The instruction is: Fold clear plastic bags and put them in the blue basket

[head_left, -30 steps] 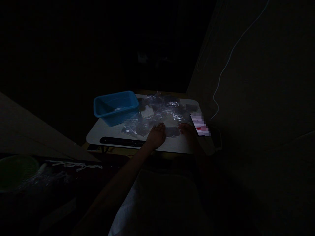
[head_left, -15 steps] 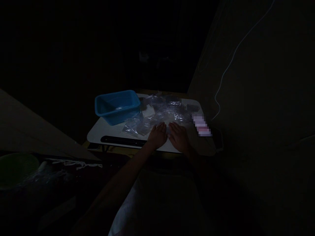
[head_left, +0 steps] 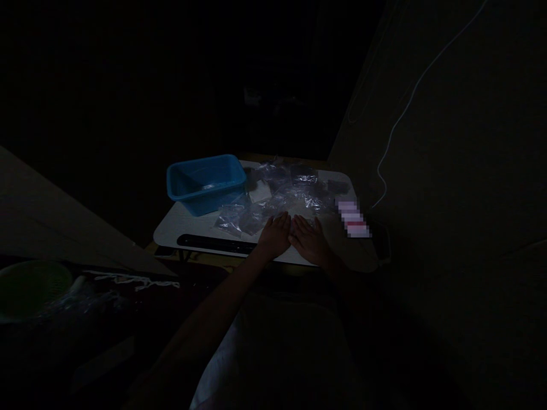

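Glinting in dim light, clear plastic (head_left: 231, 221) lies crumpled just beyond the fingertips and out to their left, strewn over a white table (head_left: 168, 230). The left hand (head_left: 276, 236) rests palm down at the heap's near side, its fingers stretched forward and close together; the right hand (head_left: 313, 244) lies just beside it, fingers extended and slightly spread, with neither seen pinching anything. Whether a sheet sits beneath the palms cannot be told, as the hands cover that spot. The step in hand looks like pressing or smoothing something flat; the next move would seem to call for even pressure, with the palms raised cleanly so that no loose film drags along. Among the plastic, beyond the left fingertips, sits a white piece (head_left: 259, 192); a grey piece (head_left: 337, 186) lies farther off, beyond and right of the right fingers. A blue tub (head_left: 211, 200) stands beyond and left of the fingers, and a phone (head_left: 354, 219), its screen blurred, lies to their right. Farther right, a cable (head_left: 412, 94) hangs. Well left of the fingers, a green basket (head_left: 29, 287) sits in shadow. Crowding the space ahead of the fingers, the heap itself appears the main obstacle.
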Demonstrator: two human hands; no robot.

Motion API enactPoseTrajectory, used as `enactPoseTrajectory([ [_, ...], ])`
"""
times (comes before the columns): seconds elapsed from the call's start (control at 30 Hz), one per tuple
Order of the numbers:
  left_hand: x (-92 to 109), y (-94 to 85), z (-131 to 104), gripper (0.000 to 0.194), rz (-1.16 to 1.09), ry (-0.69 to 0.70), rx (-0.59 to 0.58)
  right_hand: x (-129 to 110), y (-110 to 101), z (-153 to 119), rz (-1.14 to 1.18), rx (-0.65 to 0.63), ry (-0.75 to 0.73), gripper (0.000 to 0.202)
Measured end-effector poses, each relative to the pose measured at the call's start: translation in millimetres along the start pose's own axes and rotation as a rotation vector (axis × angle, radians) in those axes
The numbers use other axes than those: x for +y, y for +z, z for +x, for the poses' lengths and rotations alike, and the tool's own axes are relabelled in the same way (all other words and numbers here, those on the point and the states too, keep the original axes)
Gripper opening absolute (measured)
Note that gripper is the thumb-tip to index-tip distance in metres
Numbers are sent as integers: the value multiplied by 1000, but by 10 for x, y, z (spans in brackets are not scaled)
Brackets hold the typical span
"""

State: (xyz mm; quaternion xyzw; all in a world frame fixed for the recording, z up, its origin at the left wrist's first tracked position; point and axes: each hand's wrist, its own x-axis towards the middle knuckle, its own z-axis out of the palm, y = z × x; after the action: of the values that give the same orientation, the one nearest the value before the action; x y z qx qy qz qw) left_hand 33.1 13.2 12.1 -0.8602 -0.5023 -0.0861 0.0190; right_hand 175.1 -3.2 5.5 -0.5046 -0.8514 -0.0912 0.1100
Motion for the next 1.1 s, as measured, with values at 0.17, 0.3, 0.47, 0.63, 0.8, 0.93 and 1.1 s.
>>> enactPoseTrajectory([
  [0.17, 1, -8, 1, 50, 0, 3, 1, -7, -5, 3, 15, -14, 5, 52],
  [0.3, 2, -13, 4, 50, 0, -2, -10, -6, -17, 7, 35, -24, 12, 50],
  [0.47, -6, -6, 8, 51, 7, 4, -8, 4, -9, 9, 36, -41, 11, 50],
  [0.63, -3, 4, 16, 51, 6, 0, -5, 12, 24, 3, 15, -13, 49, 52],
  [0.8, -6, 15, 21, 50, 0, -2, -7, 9, 22, 4, 24, -12, 54, 52],
  [0.93, -15, 27, 13, 51, 3, 8, 10, 1, 21, 3, 36, -2, 77, 53],
  [1.1, -16, 33, 8, 52, 4, 7, 10, -9, 35, -2, 38, 25, 110, 54],
])
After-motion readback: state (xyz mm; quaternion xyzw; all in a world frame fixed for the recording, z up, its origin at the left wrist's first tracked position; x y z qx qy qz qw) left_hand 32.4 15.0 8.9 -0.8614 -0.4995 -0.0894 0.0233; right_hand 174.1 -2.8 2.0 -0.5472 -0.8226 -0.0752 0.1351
